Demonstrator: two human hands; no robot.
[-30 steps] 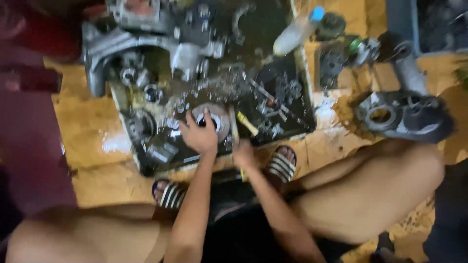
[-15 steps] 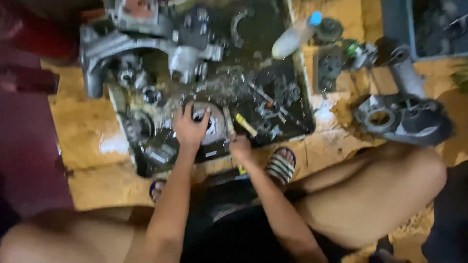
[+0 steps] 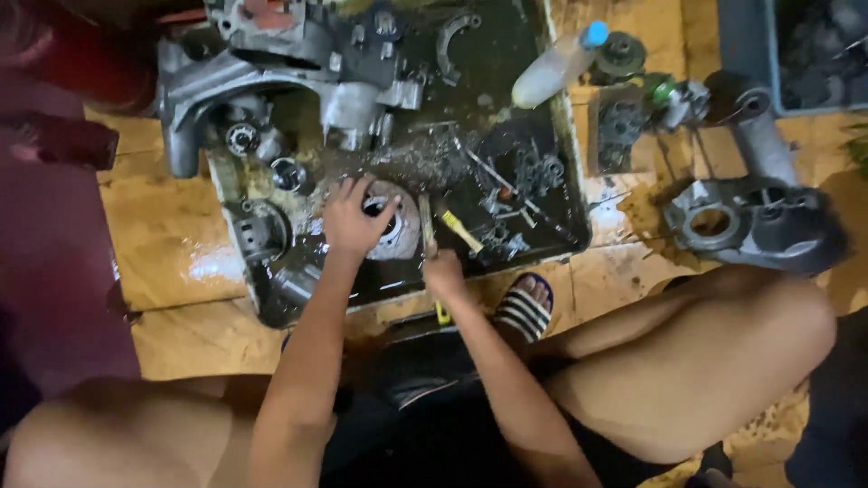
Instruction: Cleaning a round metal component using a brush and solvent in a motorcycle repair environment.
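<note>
My left hand rests with spread fingers on a round, pale metal engine part lying in a shallow black tray of oily parts. My right hand is at the tray's near edge, closed around a slim tool whose shaft points up beside the round part. A yellow-handled tool lies in the tray just right of it. My knees and striped sandal are below the tray.
A large grey engine casing fills the tray's far left. A plastic bottle with a blue cap lies at the tray's far right edge. Another grey casing sits on the wooden floor at right, near a dark bin.
My left hand slid slightly left over the round part and spread its fingers. My right hand stayed at the tray's near edge with the tool.
</note>
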